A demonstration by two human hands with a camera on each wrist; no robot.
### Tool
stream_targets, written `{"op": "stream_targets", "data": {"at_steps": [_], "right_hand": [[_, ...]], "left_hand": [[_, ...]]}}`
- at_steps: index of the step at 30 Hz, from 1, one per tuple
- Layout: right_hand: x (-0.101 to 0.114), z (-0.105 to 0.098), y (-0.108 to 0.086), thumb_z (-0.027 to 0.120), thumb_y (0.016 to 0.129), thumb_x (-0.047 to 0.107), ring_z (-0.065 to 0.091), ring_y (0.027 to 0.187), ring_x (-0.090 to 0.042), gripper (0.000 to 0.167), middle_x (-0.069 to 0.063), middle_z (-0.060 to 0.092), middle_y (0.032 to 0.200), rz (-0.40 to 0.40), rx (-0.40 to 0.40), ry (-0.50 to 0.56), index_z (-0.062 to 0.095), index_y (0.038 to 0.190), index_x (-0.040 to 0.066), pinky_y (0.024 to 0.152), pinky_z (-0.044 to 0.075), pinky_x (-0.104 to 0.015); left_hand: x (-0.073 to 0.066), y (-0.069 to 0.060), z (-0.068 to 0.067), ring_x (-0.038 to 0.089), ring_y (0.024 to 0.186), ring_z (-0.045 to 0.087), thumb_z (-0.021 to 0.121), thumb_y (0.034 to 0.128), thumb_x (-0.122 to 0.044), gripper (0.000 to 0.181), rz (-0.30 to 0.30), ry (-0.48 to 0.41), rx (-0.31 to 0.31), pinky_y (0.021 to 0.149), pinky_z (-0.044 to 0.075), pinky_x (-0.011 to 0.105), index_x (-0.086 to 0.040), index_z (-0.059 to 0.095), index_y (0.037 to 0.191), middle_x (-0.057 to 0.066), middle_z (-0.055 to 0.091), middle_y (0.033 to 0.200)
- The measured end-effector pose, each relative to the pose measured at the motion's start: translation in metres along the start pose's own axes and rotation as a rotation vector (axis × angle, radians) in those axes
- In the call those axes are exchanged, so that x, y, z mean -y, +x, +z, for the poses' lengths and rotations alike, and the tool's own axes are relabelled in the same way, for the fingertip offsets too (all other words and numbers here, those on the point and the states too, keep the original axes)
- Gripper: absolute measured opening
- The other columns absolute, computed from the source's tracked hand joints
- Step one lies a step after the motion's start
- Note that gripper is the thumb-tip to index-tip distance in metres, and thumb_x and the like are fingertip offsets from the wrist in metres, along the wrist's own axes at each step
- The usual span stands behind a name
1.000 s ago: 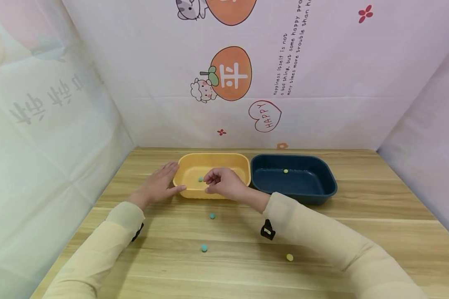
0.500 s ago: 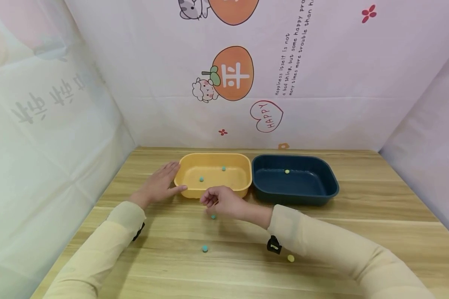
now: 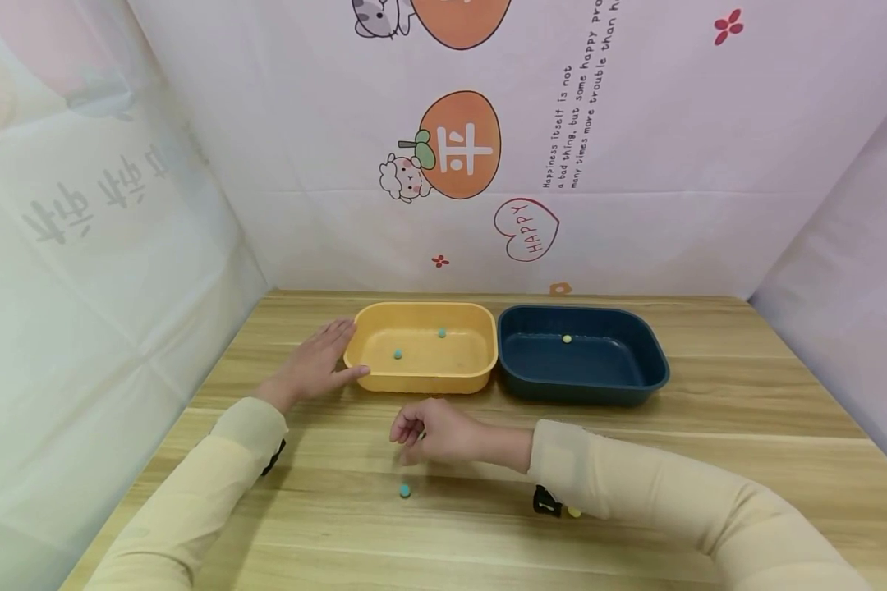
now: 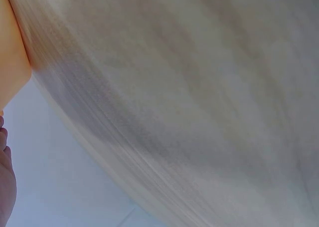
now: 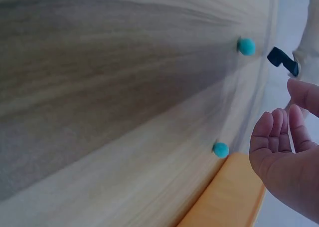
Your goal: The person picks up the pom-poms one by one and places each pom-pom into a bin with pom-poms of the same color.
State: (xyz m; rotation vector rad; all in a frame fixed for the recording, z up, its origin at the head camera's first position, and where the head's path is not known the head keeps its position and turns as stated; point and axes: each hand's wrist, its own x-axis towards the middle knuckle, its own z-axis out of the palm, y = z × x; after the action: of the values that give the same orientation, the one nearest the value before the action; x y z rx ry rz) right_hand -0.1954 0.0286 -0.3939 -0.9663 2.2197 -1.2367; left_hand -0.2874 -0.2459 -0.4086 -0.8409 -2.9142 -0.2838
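Note:
My left hand (image 3: 312, 365) rests against the left end of the yellow tub (image 3: 425, 383), fingers extended along its side and thumb at the near rim. Two small teal balls (image 3: 442, 333) lie inside that tub. In front of it my right hand (image 3: 443, 432) hovers over the table, fingers loosely bent, thumb apart, holding nothing. The right wrist view shows two teal balls on the wood: one ball (image 5: 221, 149) by the tub, mostly covered by the hand in the head view, and another ball (image 5: 246, 46) farther from it.
A dark blue tub (image 3: 584, 394) stands right of the yellow one, with a small yellow ball (image 3: 567, 339) inside. Another yellow ball (image 3: 575, 512) lies on the table, partly hidden by the right wrist strap. Printed cloth (image 3: 636, 238) hangs behind the table.
My right hand has come back from over the yellow tub to the table in front of it, uncovering the second teal ball inside. The left hand stays put.

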Motion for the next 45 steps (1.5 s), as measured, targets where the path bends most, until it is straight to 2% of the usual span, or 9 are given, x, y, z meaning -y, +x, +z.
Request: {"op": "stream_targets", "data": {"at_steps": [9, 17, 30, 42, 45], "right_hand": [[-0.002, 0.007, -0.003, 0.077, 0.077, -0.005, 0.059, 0.082, -0.014, 0.020, -0.008, 0.067, 0.088, -0.002, 0.059, 0.015, 0.068, 0.095, -0.001, 0.073, 0.050, -0.020], [-0.002, 0.012, -0.007, 0.080, 0.076, -0.004, 0.057, 0.077, -0.007, 0.022, -0.004, 0.065, 0.088, 0.044, 0.124, 0.023, 0.068, 0.093, 0.003, 0.070, 0.049, -0.019], [-0.007, 0.018, -0.006, 0.079, 0.078, -0.003, 0.057, 0.076, -0.005, 0.021, 0.003, 0.064, 0.084, 0.033, 0.194, -0.041, 0.067, 0.093, 0.007, 0.069, 0.050, -0.017], [-0.009, 0.023, -0.007, 0.077, 0.081, 0.000, 0.053, 0.073, -0.002, 0.017, 0.007, 0.061, 0.080, 0.000, 0.204, -0.135, 0.069, 0.092, 0.009, 0.071, 0.048, -0.016], [-0.010, 0.024, -0.007, 0.077, 0.081, 0.001, 0.052, 0.072, 0.000, 0.016, 0.009, 0.061, 0.079, -0.011, 0.198, -0.165, 0.069, 0.091, 0.011, 0.078, 0.046, -0.017]], "left_hand": [[-0.001, -0.001, -0.001, 0.034, 0.145, 0.015, 0.047, 0.0952, -0.060, 0.091, 0.003, 0.004, 0.004, 0.118, 0.010, 0.043, 0.008, 0.021, 0.151, 0.024, 0.022, 0.156], [0.000, 0.000, -0.001, 0.034, 0.145, 0.014, 0.045, 0.0953, -0.062, 0.092, -0.003, 0.002, 0.013, 0.118, 0.009, 0.043, 0.007, 0.020, 0.151, 0.023, 0.020, 0.156], [0.000, 0.000, -0.002, 0.032, 0.146, 0.013, 0.045, 0.0957, -0.061, 0.091, -0.005, 0.007, 0.026, 0.118, 0.008, 0.042, 0.006, 0.020, 0.151, 0.022, 0.020, 0.157], [-0.001, -0.001, -0.003, 0.034, 0.145, 0.015, 0.044, 0.0953, -0.062, 0.092, 0.002, 0.007, 0.018, 0.118, 0.009, 0.044, 0.007, 0.021, 0.151, 0.023, 0.021, 0.156], [-0.001, -0.002, -0.003, 0.035, 0.145, 0.015, 0.044, 0.0951, -0.063, 0.092, 0.006, 0.010, 0.012, 0.118, 0.010, 0.044, 0.008, 0.021, 0.150, 0.024, 0.022, 0.156]]}}
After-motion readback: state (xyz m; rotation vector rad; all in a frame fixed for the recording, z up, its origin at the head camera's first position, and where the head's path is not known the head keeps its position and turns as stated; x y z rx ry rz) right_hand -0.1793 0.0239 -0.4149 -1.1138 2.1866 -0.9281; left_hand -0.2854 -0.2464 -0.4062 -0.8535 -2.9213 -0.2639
